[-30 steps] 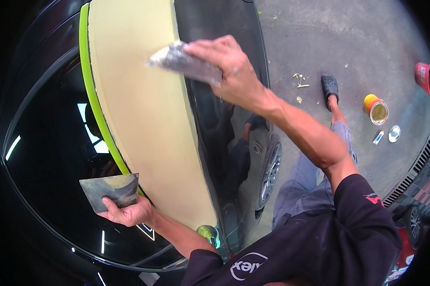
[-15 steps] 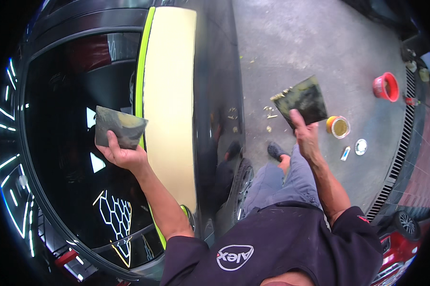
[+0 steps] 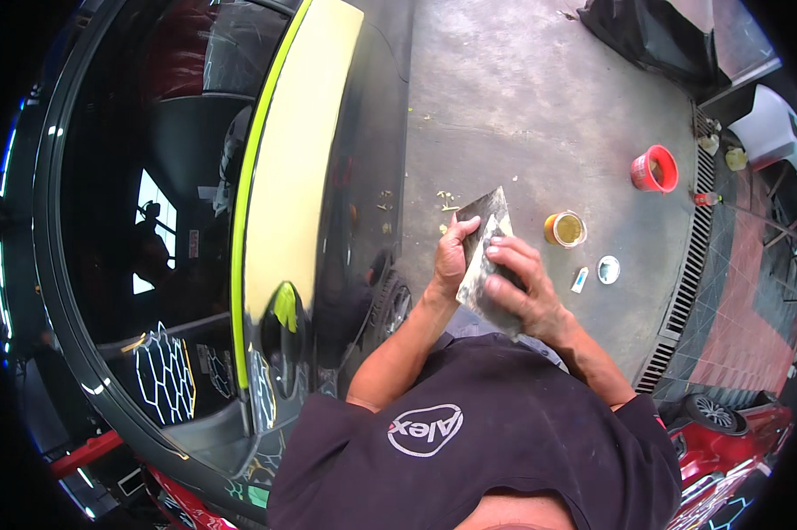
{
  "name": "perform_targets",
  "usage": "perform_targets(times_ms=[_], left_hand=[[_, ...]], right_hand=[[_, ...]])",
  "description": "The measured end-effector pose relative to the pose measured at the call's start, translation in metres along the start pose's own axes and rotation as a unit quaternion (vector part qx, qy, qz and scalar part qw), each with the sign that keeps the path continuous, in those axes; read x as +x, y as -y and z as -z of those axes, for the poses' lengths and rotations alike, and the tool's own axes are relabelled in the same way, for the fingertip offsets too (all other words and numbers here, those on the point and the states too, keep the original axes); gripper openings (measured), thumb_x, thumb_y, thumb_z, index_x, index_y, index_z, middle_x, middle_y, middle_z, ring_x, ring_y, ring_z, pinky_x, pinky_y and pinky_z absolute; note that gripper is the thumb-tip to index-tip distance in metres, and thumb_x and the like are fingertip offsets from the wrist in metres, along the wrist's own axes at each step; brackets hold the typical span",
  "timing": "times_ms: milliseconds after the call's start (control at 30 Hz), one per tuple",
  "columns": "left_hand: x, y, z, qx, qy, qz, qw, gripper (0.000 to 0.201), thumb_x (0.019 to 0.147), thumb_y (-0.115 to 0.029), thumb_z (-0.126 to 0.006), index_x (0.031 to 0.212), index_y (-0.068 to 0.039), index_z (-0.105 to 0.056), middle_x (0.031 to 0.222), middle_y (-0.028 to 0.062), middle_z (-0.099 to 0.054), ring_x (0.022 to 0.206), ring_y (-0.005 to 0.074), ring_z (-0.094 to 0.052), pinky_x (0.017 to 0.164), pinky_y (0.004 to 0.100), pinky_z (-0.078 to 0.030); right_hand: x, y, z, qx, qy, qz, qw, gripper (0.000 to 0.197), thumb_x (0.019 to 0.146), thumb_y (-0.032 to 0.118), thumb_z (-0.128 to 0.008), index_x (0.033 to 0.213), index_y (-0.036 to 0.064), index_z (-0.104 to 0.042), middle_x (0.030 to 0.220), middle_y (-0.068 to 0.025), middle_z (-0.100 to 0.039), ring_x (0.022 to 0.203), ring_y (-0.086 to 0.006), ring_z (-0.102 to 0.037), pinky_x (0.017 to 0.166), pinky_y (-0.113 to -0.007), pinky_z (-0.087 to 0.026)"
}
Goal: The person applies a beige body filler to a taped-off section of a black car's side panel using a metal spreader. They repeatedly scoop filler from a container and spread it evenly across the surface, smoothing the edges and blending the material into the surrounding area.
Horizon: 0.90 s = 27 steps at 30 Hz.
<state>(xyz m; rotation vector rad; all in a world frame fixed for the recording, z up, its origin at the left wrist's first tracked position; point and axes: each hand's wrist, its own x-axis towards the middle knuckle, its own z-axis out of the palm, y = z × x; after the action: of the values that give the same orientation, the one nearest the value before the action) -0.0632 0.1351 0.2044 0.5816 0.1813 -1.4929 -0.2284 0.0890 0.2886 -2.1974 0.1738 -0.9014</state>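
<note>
In front of my chest my two hands hold flat, square filler spreaders, smeared grey and pale yellow. My left hand (image 3: 452, 254) grips the darker spreader (image 3: 494, 208), thumb on its face. My right hand (image 3: 529, 287) is closed on the other spreader (image 3: 472, 281), which overlaps the first; whether the two faces touch I cannot tell. To the left, a long pale yellow strip of filler (image 3: 285, 185) coats the dark car's side panel. Lime-green masking tape (image 3: 250, 168) runs along its edge beside the black window glass.
An open tin of yellowish filler (image 3: 566, 230) stands on the floor to my right. Near it lie a small white tube (image 3: 580, 280) and a round lid (image 3: 609, 269). Farther off are a red bucket (image 3: 654, 169), a floor grate (image 3: 681, 291) and a red car (image 3: 734, 433).
Both hands have come together before my chest, the left one leaving the car's side. The two spreaders, apart before, now overlap. My view has turned and shifted along the car.
</note>
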Motion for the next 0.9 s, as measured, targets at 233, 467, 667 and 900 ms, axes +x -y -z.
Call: perform_targets(times_ms=[233,467,667,900], left_hand=[[-0.111,0.069,-0.028,0.137,0.004,-0.048,0.989,0.034,0.099,-0.010,-0.053,0.133,-0.010,-0.052,0.117,0.0111,-0.066,0.102,0.0235,-0.070,0.090,0.0422,-0.061],[-0.204,0.172,-0.007,0.101,0.045,-0.011,0.994,0.035,0.097,-0.005,-0.057,0.132,-0.007,-0.053,0.117,0.0118,-0.068,0.102,0.0230,-0.071,0.089,0.0397,-0.062],[-0.272,0.279,-0.025,0.130,0.100,0.070,0.984,0.037,0.097,-0.006,-0.060,0.133,-0.011,-0.053,0.113,0.0077,-0.066,0.100,0.0183,-0.069,0.086,0.0396,-0.061],[-0.354,0.236,-0.040,0.170,0.089,-0.168,0.967,0.053,0.094,-0.005,-0.051,0.147,-0.014,-0.049,0.135,0.0113,-0.059,0.122,0.0249,-0.062,0.103,0.0447,-0.055]], right_hand=[[-0.144,0.039,0.027,-0.110,0.018,-0.022,0.993,0.057,0.078,0.006,-0.084,0.131,0.0223,-0.072,0.143,-0.0127,-0.048,0.138,-0.0397,-0.047,0.112,-0.048,-0.048],[-0.239,0.084,0.076,0.082,-0.344,-0.363,0.862,0.018,0.099,0.022,-0.064,0.108,0.0062,-0.060,0.096,-0.0033,-0.065,0.079,-0.0153,-0.064,0.068,-0.029,-0.054],[-0.259,0.139,0.087,0.321,-0.269,-0.382,0.824,0.029,0.105,0.041,-0.057,0.110,0.0119,-0.057,0.087,0.0012,-0.057,0.075,-0.0103,-0.057,0.066,-0.024,-0.048],[-0.354,0.199,0.102,0.072,-0.169,-0.440,0.879,0.032,0.096,0.017,-0.078,0.120,0.0017,-0.065,0.101,-0.0050,-0.072,0.090,-0.0144,-0.067,0.079,-0.029,-0.053]])
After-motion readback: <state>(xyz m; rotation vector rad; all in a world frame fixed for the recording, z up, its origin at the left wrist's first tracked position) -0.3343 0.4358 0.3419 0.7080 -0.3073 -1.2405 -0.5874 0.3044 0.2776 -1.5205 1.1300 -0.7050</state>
